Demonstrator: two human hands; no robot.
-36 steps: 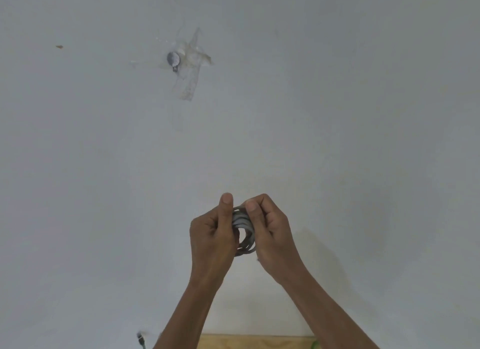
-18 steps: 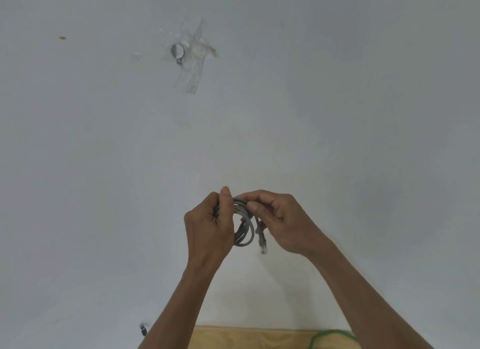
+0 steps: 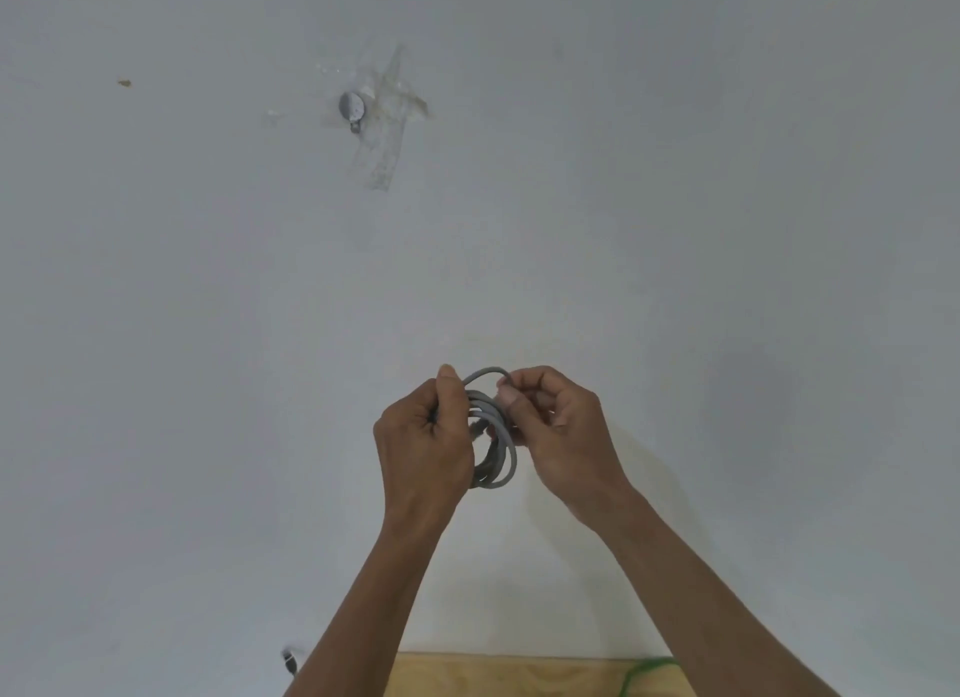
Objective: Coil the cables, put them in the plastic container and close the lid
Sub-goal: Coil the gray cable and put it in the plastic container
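A grey cable (image 3: 500,457) is wound into a small coil held up in front of a white wall. My left hand (image 3: 423,447) grips the coil's left side, thumb pointing up. My right hand (image 3: 558,431) pinches a strand of the same cable at the coil's top right, and a loop arches between the two hands. A plug end hangs inside the coil near my left fingers. The plastic container and its lid are out of view.
A strip of wooden table (image 3: 519,675) shows at the bottom edge with a bit of green cable (image 3: 644,670) on it. A small dark connector (image 3: 290,662) hangs at the lower left. A metal disc under clear tape (image 3: 353,106) sticks to the wall.
My right hand has let the plug end drop into the coil and pulled a new loop up over the top. The view has tilted slightly down.
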